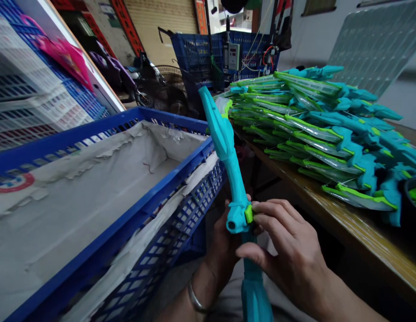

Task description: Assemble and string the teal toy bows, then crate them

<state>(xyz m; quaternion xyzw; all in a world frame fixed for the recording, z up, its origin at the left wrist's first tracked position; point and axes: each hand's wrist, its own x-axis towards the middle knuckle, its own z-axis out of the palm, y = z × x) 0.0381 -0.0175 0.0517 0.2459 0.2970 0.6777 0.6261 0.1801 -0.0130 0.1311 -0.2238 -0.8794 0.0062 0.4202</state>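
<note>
A long teal plastic bow-shaped toy [235, 176] stands nearly upright before me, its lower end running down out of view. My left hand [224, 243] is wrapped round its middle from behind, the fingers mostly hidden. A small lime-green plastic piece [248, 214] sits at the side of the middle joint, beside a round dark hole. My right hand [288, 246] has its fingertips pressed on that green piece, with the thumb against the teal body below. Near the toy's upper part shows a clear and green part [224, 107], partly hidden behind it.
At left stands a large blue crate [181, 172] lined with pale torn sheeting. On a wooden table [328, 214] at right lies a tall pile of teal toys [328, 120] with green-edged clear arms. A dark tub [407, 201] holds green pieces. Blue crates [197, 53] stand behind.
</note>
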